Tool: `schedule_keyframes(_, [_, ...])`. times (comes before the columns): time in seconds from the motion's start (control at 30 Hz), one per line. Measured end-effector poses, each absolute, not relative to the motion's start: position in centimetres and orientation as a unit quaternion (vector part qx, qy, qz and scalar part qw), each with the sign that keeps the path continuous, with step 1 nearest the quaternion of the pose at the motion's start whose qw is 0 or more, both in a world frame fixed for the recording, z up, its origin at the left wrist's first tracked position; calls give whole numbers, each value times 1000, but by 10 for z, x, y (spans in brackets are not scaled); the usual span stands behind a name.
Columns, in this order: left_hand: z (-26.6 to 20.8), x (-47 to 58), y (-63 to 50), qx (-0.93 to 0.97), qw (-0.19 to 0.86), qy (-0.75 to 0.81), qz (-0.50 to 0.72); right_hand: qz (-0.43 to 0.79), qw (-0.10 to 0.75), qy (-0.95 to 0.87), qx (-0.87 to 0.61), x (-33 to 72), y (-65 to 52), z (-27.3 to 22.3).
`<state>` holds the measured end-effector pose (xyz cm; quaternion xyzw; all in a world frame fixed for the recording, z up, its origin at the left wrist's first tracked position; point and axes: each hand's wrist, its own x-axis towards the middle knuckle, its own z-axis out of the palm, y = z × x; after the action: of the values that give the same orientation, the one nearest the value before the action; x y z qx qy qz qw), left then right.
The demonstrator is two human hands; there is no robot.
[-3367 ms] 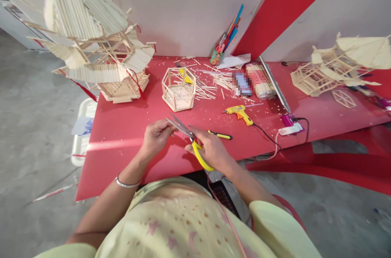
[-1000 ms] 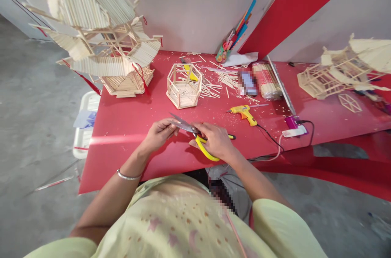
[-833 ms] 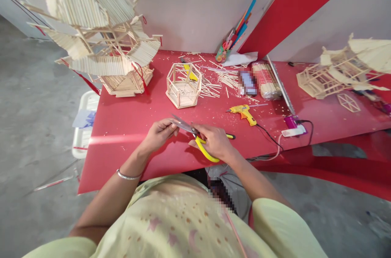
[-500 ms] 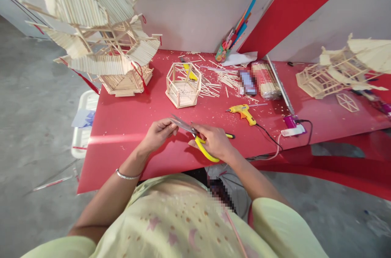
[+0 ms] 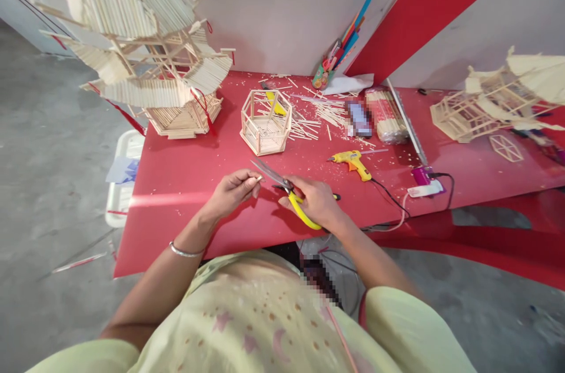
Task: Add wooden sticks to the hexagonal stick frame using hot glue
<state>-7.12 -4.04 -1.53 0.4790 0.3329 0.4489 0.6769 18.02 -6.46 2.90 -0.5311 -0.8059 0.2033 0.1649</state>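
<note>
Yellow-handled scissors shifted off left hand compared with half a second ago; pale stick piece now showing at fingertips. Left thumb and index pinched on it, end jutting out, likely to keep skin off steel. Right hand grasping scissors, fingers curled round handles; exact spread hidden. Hexagonal stick frame just beyond hands, probably leaving working room. Glue gun to right, apparently within easy reach.
</note>
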Motion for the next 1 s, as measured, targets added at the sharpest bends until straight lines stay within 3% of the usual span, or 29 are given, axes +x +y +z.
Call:
schedule_keyframes(0.47, [-19, -75, -39, 515, 676, 313, 424, 231, 150, -829, -486, 179, -64, 31])
schedule_keyframes(0.67, [-18, -73, -42, 488, 697, 317, 420, 183, 158, -830, -503, 181, -67, 18])
schedule_keyframes(1.0, [-25, -69, -37, 448, 689, 308, 479, 172, 116, -832, -514, 177, -64, 37])
